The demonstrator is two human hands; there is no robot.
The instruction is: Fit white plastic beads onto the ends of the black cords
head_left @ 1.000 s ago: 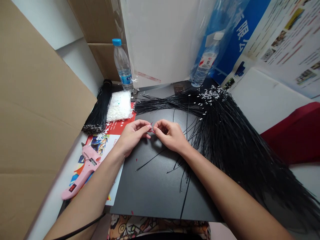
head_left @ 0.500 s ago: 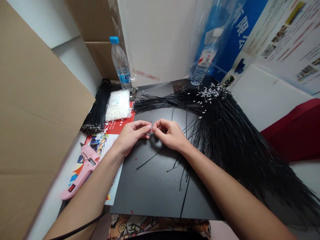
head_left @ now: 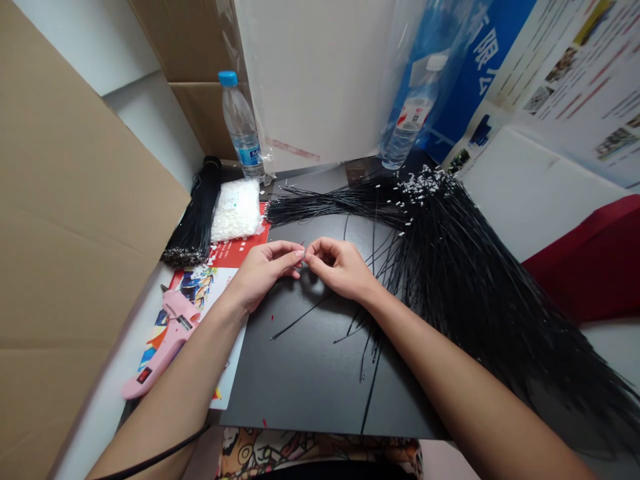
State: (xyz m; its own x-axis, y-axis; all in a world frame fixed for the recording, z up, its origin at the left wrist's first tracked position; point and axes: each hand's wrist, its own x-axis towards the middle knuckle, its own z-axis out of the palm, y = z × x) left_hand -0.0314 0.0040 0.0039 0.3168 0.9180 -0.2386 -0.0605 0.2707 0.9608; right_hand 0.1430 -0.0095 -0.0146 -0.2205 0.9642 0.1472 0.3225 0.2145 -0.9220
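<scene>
My left hand and my right hand meet fingertip to fingertip above a black mat. Both pinch something tiny between thumb and forefinger where they touch; it looks like the end of a thin black cord with a small white tip, too small to be sure. A large fan of black cords with white tips spreads to the right of my right hand. Several loose cords lie on the mat under my right wrist.
A pink glue gun lies at the left on a colourful printed sheet. A bag of white pieces and a tied bundle of black cords sit behind it. Two water bottles stand at the back. Cardboard walls the left side.
Both hands stay pinched together at the same spot. The view has shifted slightly; nothing else on the table has moved.
</scene>
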